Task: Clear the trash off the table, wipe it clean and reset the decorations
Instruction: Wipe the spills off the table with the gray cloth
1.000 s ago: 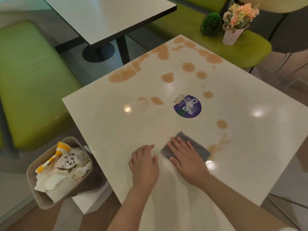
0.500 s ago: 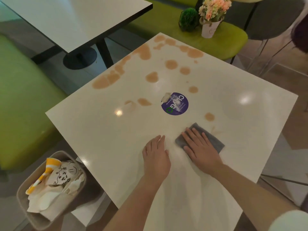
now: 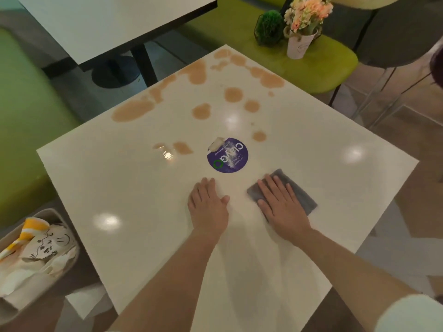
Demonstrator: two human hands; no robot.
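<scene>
Near table edge — cloth, right hand

This looks like a café or casual eatery. A square white surface carries a round purple branded sticker and brown drink spills. A second pedestal table stands close by, with green cushioned bench seats and a bin of used paper cups.
</scene>
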